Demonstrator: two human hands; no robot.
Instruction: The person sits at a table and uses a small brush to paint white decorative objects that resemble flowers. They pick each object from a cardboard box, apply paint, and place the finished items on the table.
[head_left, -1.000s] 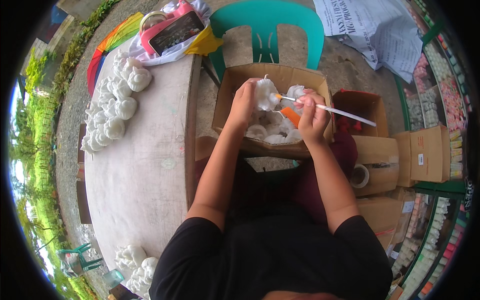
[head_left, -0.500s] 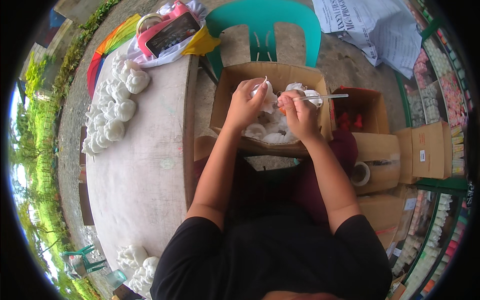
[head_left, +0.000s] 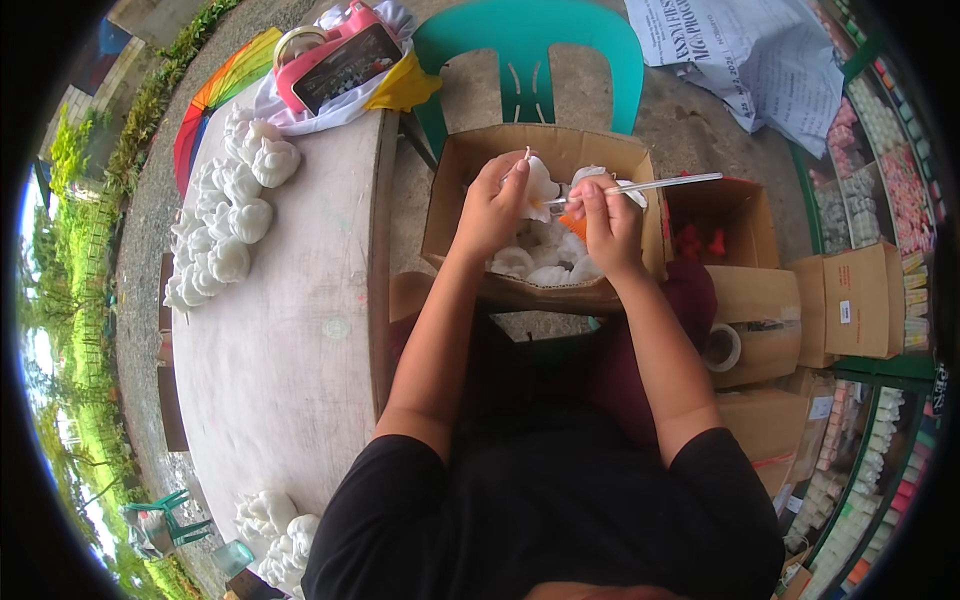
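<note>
Above an open cardboard box [head_left: 460, 160], my left hand [head_left: 490, 208] is closed round a small white moulded piece [head_left: 541, 188] with a thin tip at its top. My right hand [head_left: 614, 225] grips a slender pale rod [head_left: 672, 183], which sticks out to the right. The rod's other end points at the white piece; whether it touches cannot be made out. Under my right fingers shows an orange ridged object [head_left: 574, 223], partly hidden, and I cannot tell whether it is held. More white pieces [head_left: 550, 276] lie inside the box.
A table [head_left: 300, 350] at left bears white lumpy pieces [head_left: 228, 215] in a cluster and a pink-cased device [head_left: 340, 62]. A green chair [head_left: 530, 30] stands beyond the box. To the right are a box with red pieces [head_left: 725, 205], a tape roll [head_left: 722, 347] and stocked shelves [head_left: 860, 205].
My right hand has shifted slightly right with the rod, whose outer end is now farther right and higher. More of the orange object shows. My left hand has barely moved.
</note>
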